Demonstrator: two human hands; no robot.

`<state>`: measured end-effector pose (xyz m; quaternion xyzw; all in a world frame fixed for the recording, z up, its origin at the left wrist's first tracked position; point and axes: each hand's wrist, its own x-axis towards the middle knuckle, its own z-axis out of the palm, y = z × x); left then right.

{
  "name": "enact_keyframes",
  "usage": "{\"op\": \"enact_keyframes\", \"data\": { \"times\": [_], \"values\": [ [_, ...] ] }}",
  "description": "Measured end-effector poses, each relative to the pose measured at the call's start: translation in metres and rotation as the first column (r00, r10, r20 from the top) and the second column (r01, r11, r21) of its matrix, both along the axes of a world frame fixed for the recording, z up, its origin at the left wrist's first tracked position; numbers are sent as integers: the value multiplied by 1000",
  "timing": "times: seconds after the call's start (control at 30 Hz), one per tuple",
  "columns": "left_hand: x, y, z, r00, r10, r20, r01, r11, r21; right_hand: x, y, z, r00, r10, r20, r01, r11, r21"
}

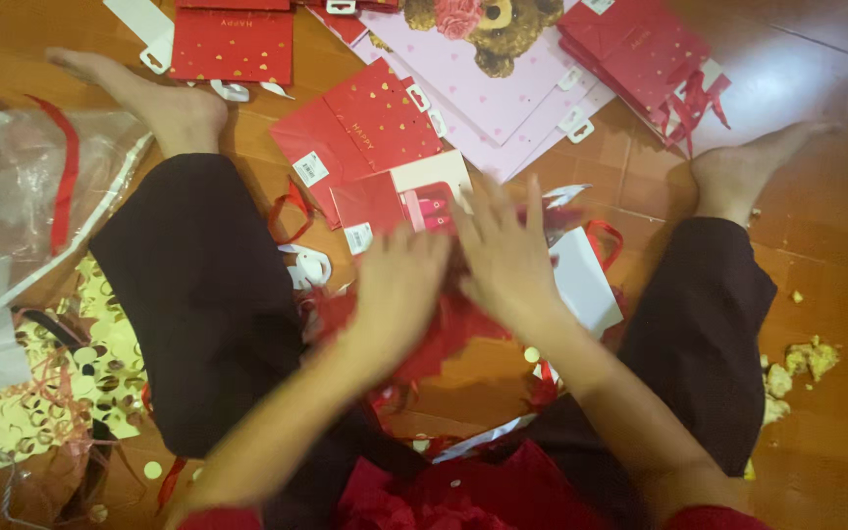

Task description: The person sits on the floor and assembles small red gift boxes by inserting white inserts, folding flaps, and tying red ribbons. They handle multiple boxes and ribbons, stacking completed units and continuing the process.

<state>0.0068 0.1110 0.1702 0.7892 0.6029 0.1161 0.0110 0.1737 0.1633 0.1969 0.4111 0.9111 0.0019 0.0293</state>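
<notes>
Hands press flat: left hand (399,285) and right hand (507,255), fingers spread open, rest on the small red paper gift bag (414,208) lying below the pink teddy-bear bag (483,79). Judgement: crease evenly, keeping edges aligned.

My left hand (399,285) and right hand (507,250) motion-blurred, red paper (444,334) beneath them smeared and partly covered, teddy-bear bag (483,69) cut off at top edge, gold foil (31,393) clipped at lower left
</notes>
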Motion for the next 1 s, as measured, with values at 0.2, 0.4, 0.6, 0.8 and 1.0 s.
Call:
{"op": "enact_keyframes", "data": {
  "times": [0.2,0.4,0.6,0.8,1.0],
  "values": [
    [22,-64,27,971,65,229,-51,996,-66,18,-54,7,988,49,-149,-61,995,-76],
    [-13,-84,37,927,99,362,-60,991,-119,24,-37,-20,968,151,-198,-179,975,-133],
    [-56,-168,29,825,369,429,-347,929,-131,28,-32,-19,939,153,-309,-208,966,-152],
    [-22,-178,-61,558,406,724,-456,879,-141,16,-30,-16,981,117,-156,-155,954,-256],
    [-19,-131,-77,728,268,631,-265,959,-102,17,-30,-15,969,166,-182,-208,946,-249]
  ]
}}
